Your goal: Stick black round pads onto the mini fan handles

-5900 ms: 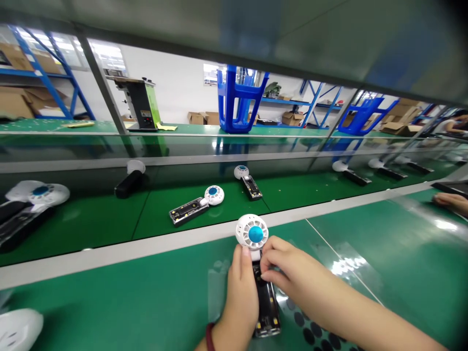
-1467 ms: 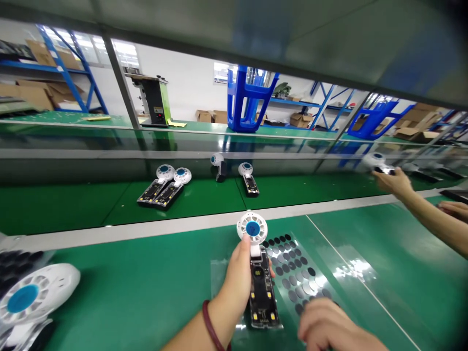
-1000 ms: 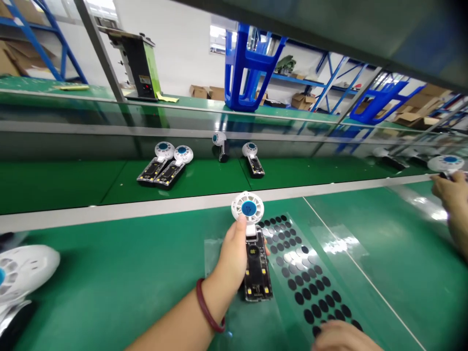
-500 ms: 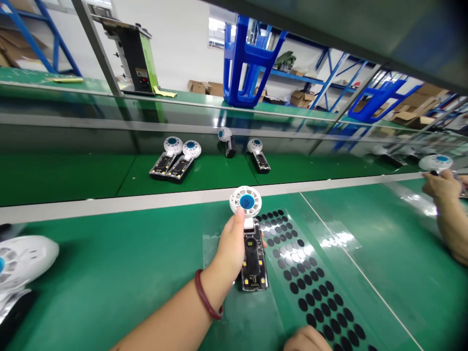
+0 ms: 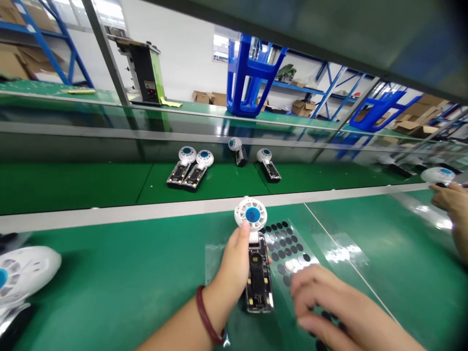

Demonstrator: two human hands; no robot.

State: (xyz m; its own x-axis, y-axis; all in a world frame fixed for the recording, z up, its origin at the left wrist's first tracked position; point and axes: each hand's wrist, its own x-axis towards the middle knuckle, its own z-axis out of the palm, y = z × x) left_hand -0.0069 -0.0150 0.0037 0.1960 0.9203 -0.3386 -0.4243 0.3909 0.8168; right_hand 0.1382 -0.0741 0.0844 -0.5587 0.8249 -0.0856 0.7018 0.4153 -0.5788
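- The left hand [image 5: 234,261] was wrapped around the neck of a small fan [image 5: 259,278], its thumb pressed along the front, just under the round head.
- The fan was held above the green table [image 5: 127,273], head pointing away: a white, hard plastic disc with spoke-like slots, a smooth blue circle [image 5: 252,214] at its centre, and a boxy, see-through handle showing black parts and small yellow squares.
- The right hand [image 5: 325,297] was loosely curled over a clear, shiny sheet [image 5: 297,237] of flat black dots [image 5: 281,255]; whether its fingertips pinched anything could not be told.
- A dark red band [image 5: 206,317] circled the left wrist.
- Another white fan [image 5: 36,265] sat at the left edge, partly cut off.
- Beyond a pale rail [image 5: 120,212], four similar fans [image 5: 194,176] lay on darker green, two touching.
- At far right, a co-worker's hand [image 5: 451,195] gripped another fan.
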